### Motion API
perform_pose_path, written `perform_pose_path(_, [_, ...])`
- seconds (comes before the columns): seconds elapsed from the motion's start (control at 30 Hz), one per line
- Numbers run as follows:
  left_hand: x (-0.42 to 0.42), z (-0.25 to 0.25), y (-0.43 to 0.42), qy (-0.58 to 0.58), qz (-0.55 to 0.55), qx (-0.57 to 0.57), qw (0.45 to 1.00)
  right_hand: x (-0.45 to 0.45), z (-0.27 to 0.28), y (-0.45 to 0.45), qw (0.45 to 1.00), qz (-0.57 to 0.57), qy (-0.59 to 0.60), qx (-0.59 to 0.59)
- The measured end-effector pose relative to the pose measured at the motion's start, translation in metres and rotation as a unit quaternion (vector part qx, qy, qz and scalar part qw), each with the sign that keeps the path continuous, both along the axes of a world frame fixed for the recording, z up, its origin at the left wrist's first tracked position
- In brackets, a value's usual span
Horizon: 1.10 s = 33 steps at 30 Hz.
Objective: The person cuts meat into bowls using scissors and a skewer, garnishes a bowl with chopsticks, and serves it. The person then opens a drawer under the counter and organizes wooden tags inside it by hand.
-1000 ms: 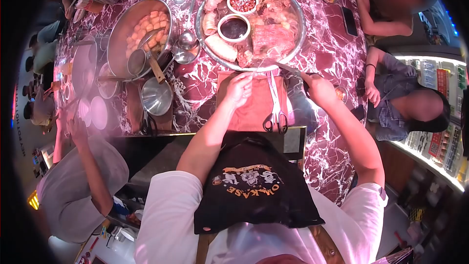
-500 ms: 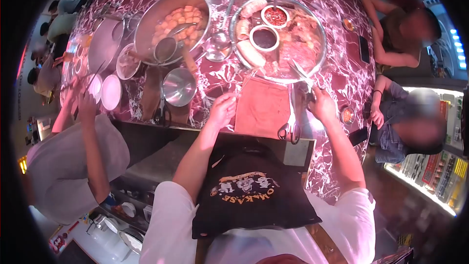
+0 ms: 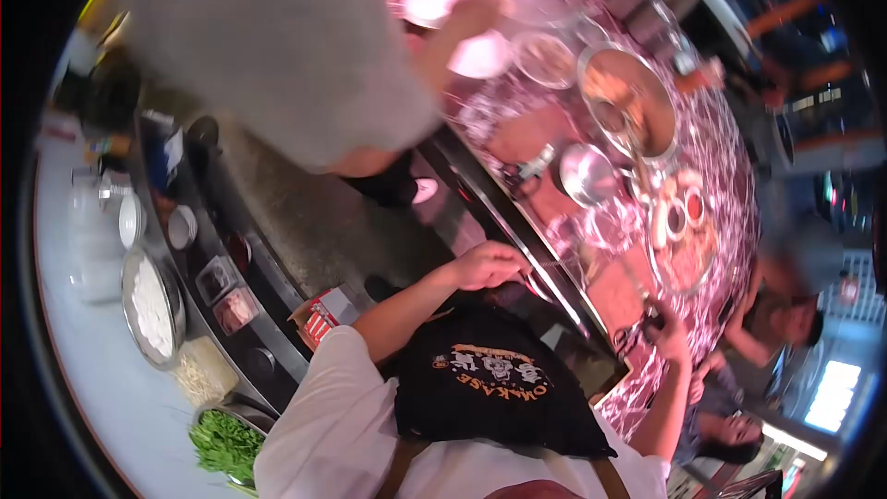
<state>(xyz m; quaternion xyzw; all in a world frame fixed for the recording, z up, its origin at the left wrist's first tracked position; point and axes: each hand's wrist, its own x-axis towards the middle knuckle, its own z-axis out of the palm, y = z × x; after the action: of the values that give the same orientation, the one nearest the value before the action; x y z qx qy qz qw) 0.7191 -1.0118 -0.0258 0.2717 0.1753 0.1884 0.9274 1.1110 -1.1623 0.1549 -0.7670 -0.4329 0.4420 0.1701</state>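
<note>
My left hand [image 3: 490,265] is closed, fingers curled together, in front of the counter edge with nothing visible in it. At the counter's near right side, my right hand [image 3: 669,331] is wrapped round the dark handles of what look like scissors [image 3: 652,320]; blur and fingers hide most of them. A reddish-brown cloth or board [image 3: 617,299] lies beside that hand. Beyond it is a round tray of meat [image 3: 686,263], with a red sauce bowl [image 3: 694,204] and a dark sauce bowl [image 3: 675,220]. A metal bowl [image 3: 586,175] stands farther left.
A co-worker in a grey shirt [image 3: 286,55] bends over the counter at left, near white bowls [image 3: 480,55]. A large pot [image 3: 667,143] stands farther back. Behind, a side counter holds leafy greens [image 3: 222,441] and a bowl of white food [image 3: 151,305]. People sit at right.
My view has swung left, bringing the side counter and floor into sight. My right hand has drawn back from the meat tray; my left hand stays closed, now off the counter edge.
</note>
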Motion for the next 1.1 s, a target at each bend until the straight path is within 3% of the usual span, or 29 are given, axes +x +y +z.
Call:
perform_pose_path(0.03, [-0.048, 0.011, -0.001, 0.033, 0.001, 0.022, 0.999, -0.031, -0.011, 0.009, 0.997, 0.015, 0.081, 0.001])
perform_pose_path(0.13, [-0.192, 0.003, -0.018, 0.024, 0.059, 0.009, 0.998, -0.116, -0.062, 0.054, 0.971, 0.231, 0.02, -0.056])
perform_pose_path(0.2, [-0.286, 0.017, -0.031, 0.054, 0.139, 0.016, 0.989, -0.201, -0.099, 0.087, 0.954, 0.228, 0.185, -0.053])
perform_pose_path(0.23, [-0.329, 0.024, -0.038, 0.072, 0.171, 0.019, 0.982, -0.25, -0.093, 0.11, 0.947, 0.245, 0.149, -0.146])
perform_pose_path(0.37, [-0.472, 0.022, -0.053, 0.064, 0.392, -0.009, 0.918, -0.404, -0.131, 0.167, 0.908, 0.316, 0.249, -0.117])
perform_pose_path(0.4, [-0.504, 0.028, -0.048, 0.076, 0.44, -0.018, 0.894, -0.456, -0.106, 0.179, 0.911, 0.318, 0.245, -0.097])
perform_pose_path(0.47, [-0.555, 0.034, -0.024, 0.094, 0.521, -0.013, 0.848, -0.513, -0.135, 0.207, 0.897, 0.375, 0.231, -0.041])
perform_pose_path(0.5, [-0.58, 0.038, -0.002, 0.102, 0.553, -0.001, 0.827, -0.54, -0.146, 0.223, 0.888, 0.399, 0.227, -0.017])
perform_pose_path(0.53, [-0.606, 0.041, 0.018, 0.108, 0.583, 0.015, 0.805, -0.578, -0.124, 0.238, 0.895, 0.412, 0.169, -0.022])
perform_pose_path(0.67, [-0.686, 0.059, 0.131, 0.178, 0.633, 0.057, 0.751, -0.672, -0.153, 0.301, 0.881, 0.396, 0.256, 0.029])
perform_pose_path(0.77, [-0.728, 0.077, 0.244, 0.228, 0.642, 0.085, 0.727, -0.722, -0.148, 0.361, 0.88, 0.357, 0.31, -0.037])
perform_pose_path(0.87, [-0.732, 0.105, 0.359, 0.263, 0.615, 0.111, 0.735, -0.751, -0.144, 0.407, 0.901, 0.326, 0.275, 0.085])
perform_pose_path(1.0, [-0.719, 0.132, 0.517, 0.322, 0.548, 0.184, 0.75, -0.754, -0.107, 0.46, 0.938, 0.206, 0.267, 0.08])
perform_pose_path(1.1, [-0.693, 0.15, 0.626, 0.321, 0.507, 0.259, 0.757, -0.754, -0.114, 0.484, 0.954, 0.107, 0.245, 0.137])
